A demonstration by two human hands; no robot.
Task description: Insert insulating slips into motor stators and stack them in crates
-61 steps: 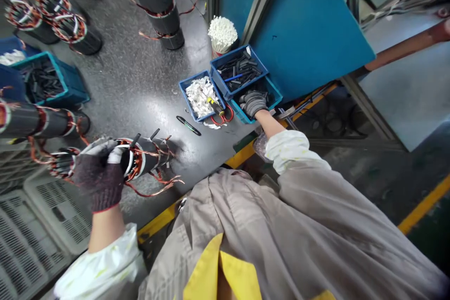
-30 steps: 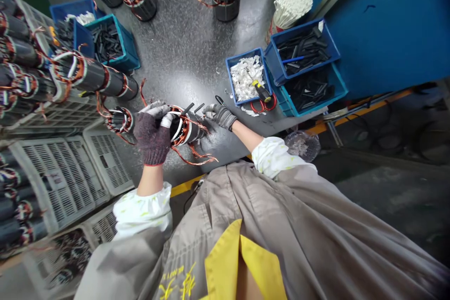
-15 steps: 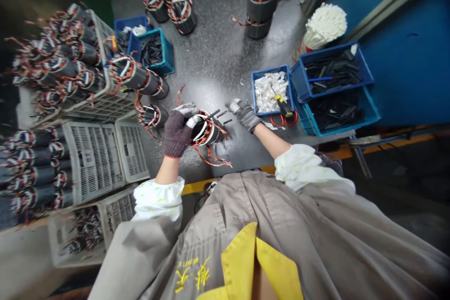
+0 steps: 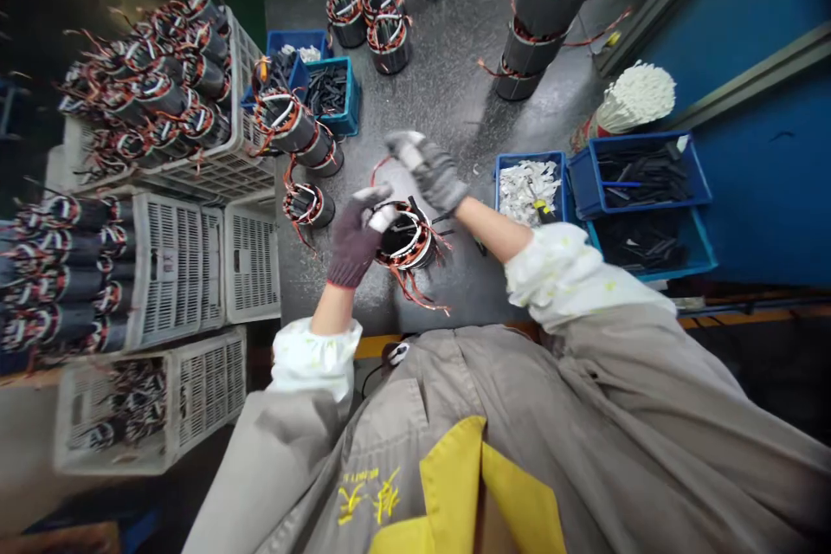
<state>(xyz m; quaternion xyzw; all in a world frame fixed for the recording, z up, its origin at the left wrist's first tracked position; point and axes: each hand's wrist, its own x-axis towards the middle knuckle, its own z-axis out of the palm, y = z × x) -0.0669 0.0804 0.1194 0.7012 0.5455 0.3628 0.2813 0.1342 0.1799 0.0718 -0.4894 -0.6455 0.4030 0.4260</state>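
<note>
A motor stator [image 4: 408, 242] with copper windings and loose wire ends lies on the grey worktable [image 4: 454, 104] in front of me. My left hand [image 4: 356, 235], in a dark glove, is closed on the stator's near rim. My right hand [image 4: 427, 166], in a grey glove, is raised just above the stator's far side. Its fingers are curled and blurred, pinched near a red-copper wire [image 4: 380, 169]; what they hold is unclear.
Blue bins hold white slips [image 4: 527, 182] and black sleeves [image 4: 640, 177]; a bundle of white sticks [image 4: 633, 95] stands behind. More stators stand on the table [image 4: 525, 26] and fill white crates [image 4: 156, 104] at left. A small stator [image 4: 308, 205] lies beside mine.
My right hand left the blue bin, came to the stator and has risen above its far side. The view swung left, showing the crates. My left hand kept its grip.
</note>
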